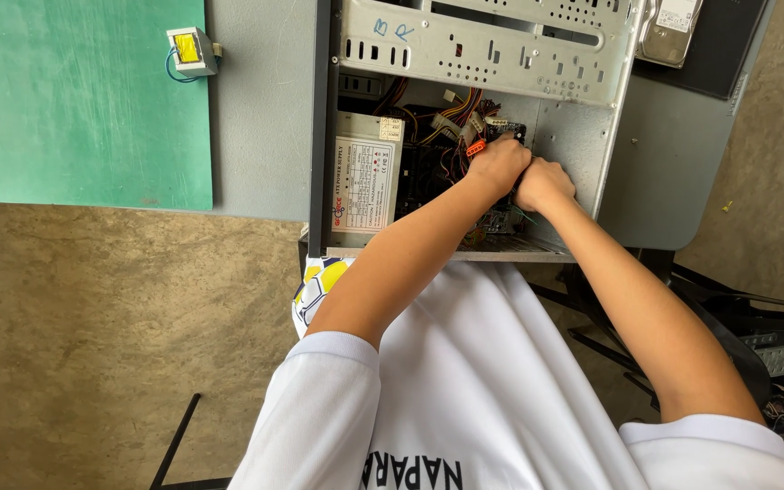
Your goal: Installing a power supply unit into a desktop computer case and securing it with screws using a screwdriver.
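We're looking down into an open computer case (465, 54) lying on the grey table (260, 109), both hands deep inside. Our left hand (499, 166) is curled tight, fingers closed right beside an orange connector (475, 147) at the end of the coloured wire bundle (460, 113); whether it actually grips the plug we can't tell. Our right hand (544, 184) is fisted just beside it, touching the left, its hold hidden. The wires run up and left, away from the hands, toward the power supply box (365, 172). The left hand is nearer the connector.
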